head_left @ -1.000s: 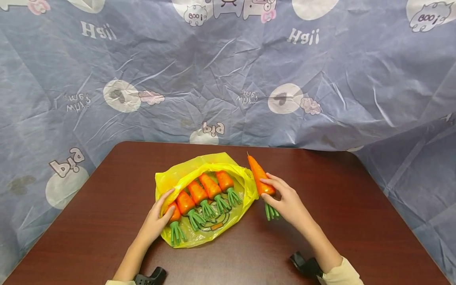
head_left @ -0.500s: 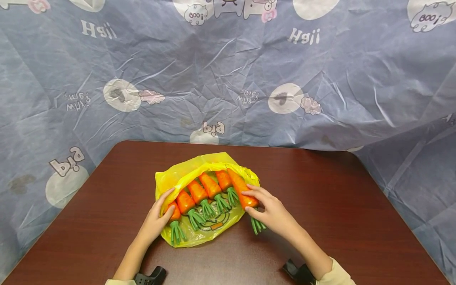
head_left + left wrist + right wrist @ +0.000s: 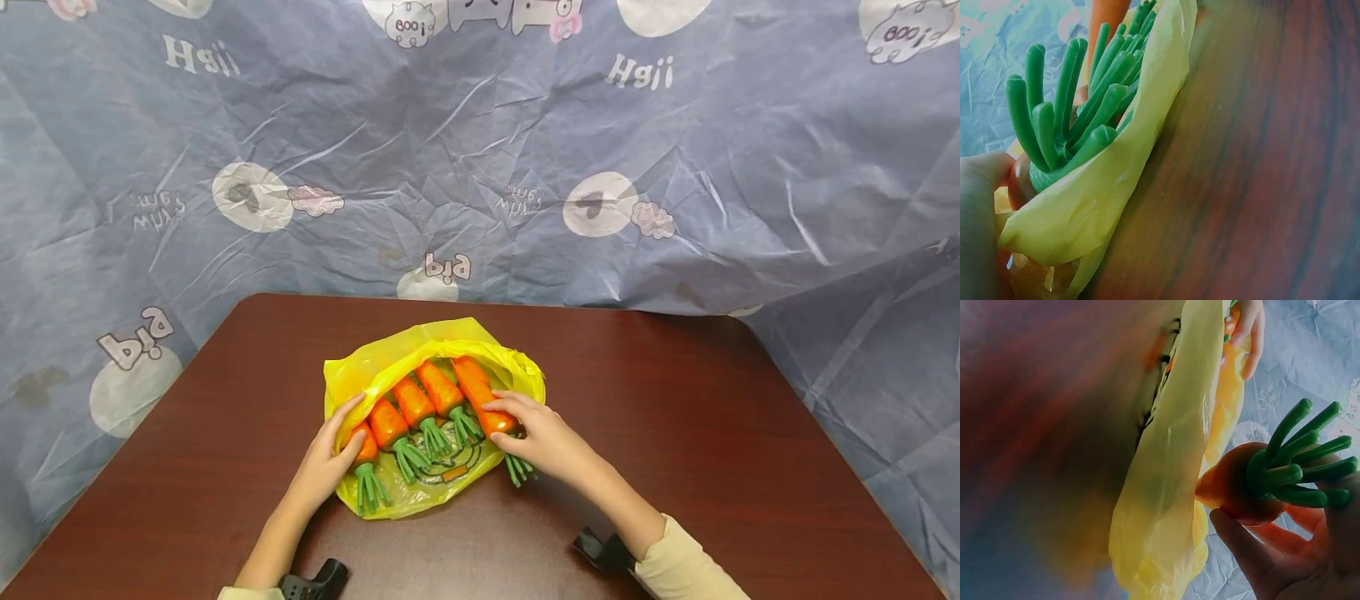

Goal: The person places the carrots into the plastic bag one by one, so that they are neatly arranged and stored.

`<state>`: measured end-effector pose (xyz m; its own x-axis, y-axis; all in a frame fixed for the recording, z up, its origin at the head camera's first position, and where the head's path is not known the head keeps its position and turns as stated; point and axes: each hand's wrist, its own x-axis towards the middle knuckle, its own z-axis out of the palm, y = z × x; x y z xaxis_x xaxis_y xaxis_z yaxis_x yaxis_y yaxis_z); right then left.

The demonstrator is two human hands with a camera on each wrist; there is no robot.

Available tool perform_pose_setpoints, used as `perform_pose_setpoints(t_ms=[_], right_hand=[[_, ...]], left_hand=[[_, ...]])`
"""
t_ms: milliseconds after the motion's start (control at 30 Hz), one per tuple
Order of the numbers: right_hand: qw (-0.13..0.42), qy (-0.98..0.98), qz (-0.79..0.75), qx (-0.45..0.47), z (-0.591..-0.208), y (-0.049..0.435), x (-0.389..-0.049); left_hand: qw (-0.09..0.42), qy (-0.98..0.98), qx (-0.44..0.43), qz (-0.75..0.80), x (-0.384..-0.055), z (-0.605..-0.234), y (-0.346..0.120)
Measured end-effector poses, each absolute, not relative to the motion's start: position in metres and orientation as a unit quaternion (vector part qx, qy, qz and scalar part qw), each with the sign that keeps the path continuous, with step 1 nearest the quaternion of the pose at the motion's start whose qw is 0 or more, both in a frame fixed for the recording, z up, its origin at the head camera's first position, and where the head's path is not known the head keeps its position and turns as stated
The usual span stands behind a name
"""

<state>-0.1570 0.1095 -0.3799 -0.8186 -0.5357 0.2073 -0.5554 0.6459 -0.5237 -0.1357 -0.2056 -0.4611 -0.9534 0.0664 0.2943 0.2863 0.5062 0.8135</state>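
Note:
A yellow plastic bag [image 3: 352,379] lies on the table with its mouth facing me. Inside, glossy toy carrots [image 3: 415,404] with stubby green stems sit side by side, tips under the bag's upper layer. My left hand [image 3: 324,460] grips the bag's left edge, its thumb against the leftmost carrot [image 3: 367,450]. In my right hand [image 3: 543,440], thumb and fingers hold another carrot [image 3: 474,385] near its thick end. Its tip points into the bag's mouth, and it covers the rightmost carrot in the head view. The right wrist view shows its green stems [image 3: 1297,462] beside my palm.
The dark brown wooden table [image 3: 675,433] extends around the bag on all sides. Behind it hangs a creased blue-grey printed cloth [image 3: 480,167]. Black wrist straps [image 3: 318,579] are on both forearms.
My right hand has carried its carrot leftward from beside the bag into the bag's mouth, over the rightmost carrot. My left hand keeps its hold on the bag's edge.

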Motion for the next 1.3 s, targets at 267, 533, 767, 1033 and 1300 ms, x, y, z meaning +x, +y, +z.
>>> perform_pose_setpoints(t_ms=[267, 533, 767, 1033, 1300], right_hand=[[-0.03, -0.908, 0.286, 0.304, -0.377, 0.093, -0.181], [-0.05, -0.912, 0.263, 0.311, -0.371, 0.087, -0.188], [-0.054, -0.916, 0.25, 0.308, -0.368, 0.094, -0.178], [-0.051, -0.917, 0.249, 0.309, -0.377, 0.086, -0.194], [-0.072, -0.934, 0.225, 0.267, -0.382, 0.068, -0.213]], left_hand=[[0.111, -0.859, -0.102, -0.489, -0.136, -0.461, -0.206], [0.109, -0.856, -0.106, -0.495, -0.135, -0.459, -0.205], [0.112, -0.858, -0.103, -0.491, -0.136, -0.459, -0.206], [0.108, -0.858, -0.099, -0.492, -0.134, -0.461, -0.206], [0.117, -0.864, -0.102, -0.48, -0.135, -0.458, -0.205]])
